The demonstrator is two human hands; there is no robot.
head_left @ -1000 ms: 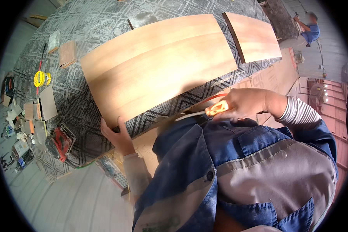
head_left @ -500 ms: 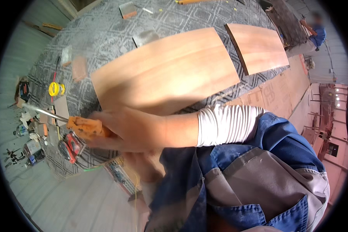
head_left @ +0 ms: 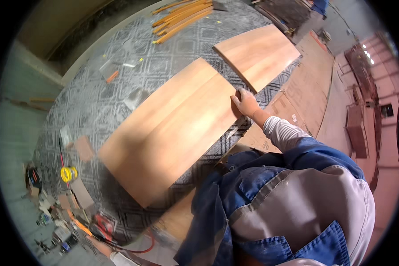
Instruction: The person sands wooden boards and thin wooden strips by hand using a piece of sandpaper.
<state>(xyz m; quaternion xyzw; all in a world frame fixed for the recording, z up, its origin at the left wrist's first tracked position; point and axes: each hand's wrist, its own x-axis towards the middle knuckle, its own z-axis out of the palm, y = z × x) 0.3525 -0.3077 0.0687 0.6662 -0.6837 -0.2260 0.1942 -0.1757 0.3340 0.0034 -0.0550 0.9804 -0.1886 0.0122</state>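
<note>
Two panels [head_left: 170,133] on carpet [head_left: 104,106], one in right hand's [head_left: 247,104] grip, left's [head_left: 101,246] unclear; pinkish wall [head_left: 389,142]

The left panel [head_left: 175,128] and right panel [head_left: 259,55] lie on carpet [head_left: 95,97].

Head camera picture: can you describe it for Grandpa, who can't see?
A person's right hand touches the edge of a large wooden panel on patterned gray carpet, beside a smaller panel. Their left hand is near a red tool.
</note>
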